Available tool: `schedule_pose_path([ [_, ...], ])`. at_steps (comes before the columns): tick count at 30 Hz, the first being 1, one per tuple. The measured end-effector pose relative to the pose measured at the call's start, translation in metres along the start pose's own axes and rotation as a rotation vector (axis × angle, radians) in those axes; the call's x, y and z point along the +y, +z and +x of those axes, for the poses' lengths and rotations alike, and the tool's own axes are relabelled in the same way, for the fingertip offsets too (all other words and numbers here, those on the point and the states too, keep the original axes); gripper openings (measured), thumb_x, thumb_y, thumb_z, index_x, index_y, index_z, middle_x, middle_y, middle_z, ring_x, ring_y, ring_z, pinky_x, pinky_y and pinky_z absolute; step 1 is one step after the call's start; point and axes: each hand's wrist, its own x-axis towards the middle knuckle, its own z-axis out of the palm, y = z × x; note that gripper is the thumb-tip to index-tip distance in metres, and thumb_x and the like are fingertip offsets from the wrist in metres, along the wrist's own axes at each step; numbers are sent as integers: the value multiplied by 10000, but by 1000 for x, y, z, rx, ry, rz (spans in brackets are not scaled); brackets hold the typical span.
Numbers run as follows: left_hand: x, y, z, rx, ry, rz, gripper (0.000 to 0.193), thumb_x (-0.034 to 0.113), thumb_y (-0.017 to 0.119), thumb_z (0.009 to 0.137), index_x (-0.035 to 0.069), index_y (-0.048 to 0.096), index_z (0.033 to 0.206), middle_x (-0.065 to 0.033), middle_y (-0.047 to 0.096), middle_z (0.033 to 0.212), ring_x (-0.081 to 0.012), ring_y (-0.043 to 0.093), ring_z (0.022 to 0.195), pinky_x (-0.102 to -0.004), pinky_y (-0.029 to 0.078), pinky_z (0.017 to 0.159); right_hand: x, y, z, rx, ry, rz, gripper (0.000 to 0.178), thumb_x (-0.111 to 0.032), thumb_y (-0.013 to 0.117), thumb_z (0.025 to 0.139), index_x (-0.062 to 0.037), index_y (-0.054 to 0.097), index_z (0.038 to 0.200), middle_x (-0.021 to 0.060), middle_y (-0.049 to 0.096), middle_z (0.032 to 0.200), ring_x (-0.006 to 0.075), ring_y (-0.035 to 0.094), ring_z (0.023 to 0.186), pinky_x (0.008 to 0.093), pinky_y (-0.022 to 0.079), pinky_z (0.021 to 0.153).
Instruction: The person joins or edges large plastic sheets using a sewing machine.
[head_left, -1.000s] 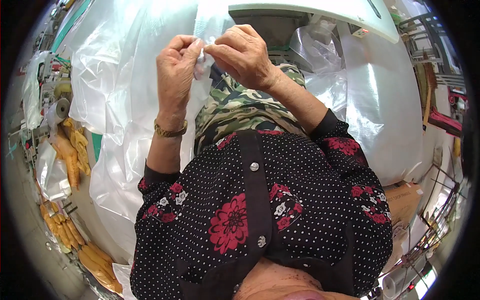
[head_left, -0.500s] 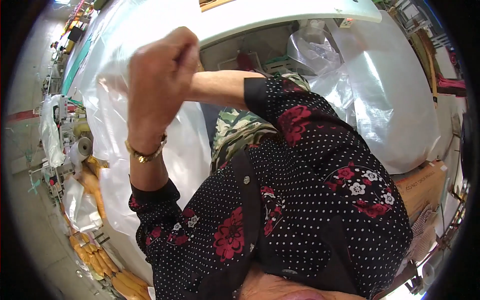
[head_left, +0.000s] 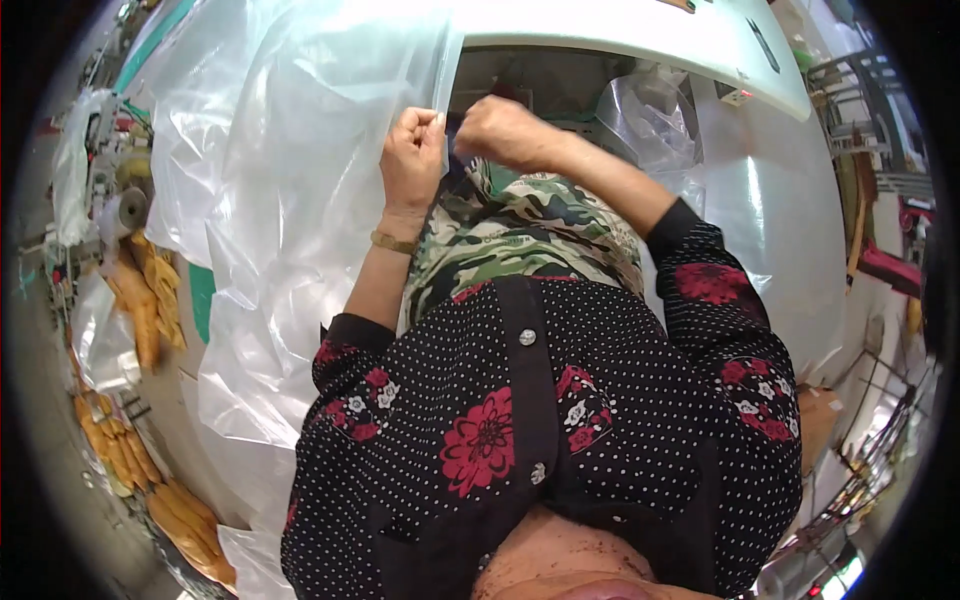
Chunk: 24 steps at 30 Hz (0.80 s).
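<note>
A large clear plastic sheet (head_left: 300,130) drapes over the left part of the white table and hangs down beside my lap. My left hand (head_left: 412,160) is closed on the sheet's right edge, thumb and fingers pinched together near the table's front. Just to its right, my right hand (head_left: 507,135) hovers above my lap with its fingers curled tight. What it holds, if anything, is hidden behind the fingers. The two hands are close but apart.
On the white table (head_left: 610,30) lies a slim dark tool (head_left: 763,45) at the far right. More clear plastic (head_left: 650,120) hangs beneath and right of the table edge. A cardboard box (head_left: 818,425) stands at right; yellow-orange bundles (head_left: 185,520) lie at lower left.
My hands were raised together at the left, the left hand in front of the right forearm. They have separated over my lap, and the plastic sheet's edge now runs beside my left hand.
</note>
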Motion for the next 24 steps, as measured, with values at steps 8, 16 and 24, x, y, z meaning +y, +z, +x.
schedule_pose_path([
  [8,-2,-1,1,-207,-514,-714,116,154,673,900,41,662,927,48,654,771,21,482,566,-151,322,462,-2,-98,10,240,-280,-343,184,-197,592,855,-106,588,1015,45,563,1038,221,532,1040,409,389,959],
  [16,-3,-9,1,-339,-532,-845,132,144,684,899,30,631,939,87,545,691,21,372,497,-150,244,405,4,-110,26,-37,-344,-280,214,-233,543,826,-138,586,1013,36,536,1025,206,493,1053,408,339,983],
  [24,30,-8,-11,-71,31,3,313,191,769,812,1,610,1004,23,583,748,-97,544,632,-238,443,554,-2,-112,30,-149,-330,-377,157,-231,550,827,-123,571,940,39,526,937,211,502,966,394,361,881],
])
